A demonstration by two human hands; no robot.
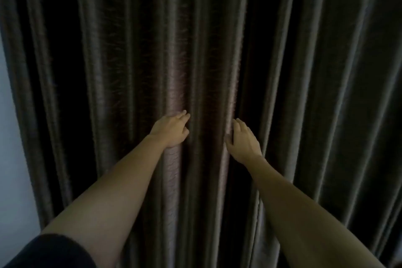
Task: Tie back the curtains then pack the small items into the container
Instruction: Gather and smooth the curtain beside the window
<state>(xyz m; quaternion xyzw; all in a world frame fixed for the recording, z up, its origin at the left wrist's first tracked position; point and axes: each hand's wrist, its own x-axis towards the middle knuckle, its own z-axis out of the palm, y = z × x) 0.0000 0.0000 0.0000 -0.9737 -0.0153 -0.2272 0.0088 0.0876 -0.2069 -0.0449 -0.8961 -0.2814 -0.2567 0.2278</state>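
Note:
Dark brown-grey curtains hang drawn together in long vertical folds and fill almost the whole view; the left curtain [139, 61] and the right curtain [315, 72] meet near the middle. Both bare arms reach forward to that meeting line. My left hand [171, 130] rests on a lighter fold of the left curtain, fingers fairly straight and pointing right into the crease. My right hand [243, 141] touches the inner edge of the right curtain, fingers stretched upward and thumb spread to the left. No tie-back, small items or container are in view.
A strip of pale wall [13, 159] shows at the left edge beside the curtain. A dark sleeve [50, 252] covers my left upper arm at the bottom left. The room is dim.

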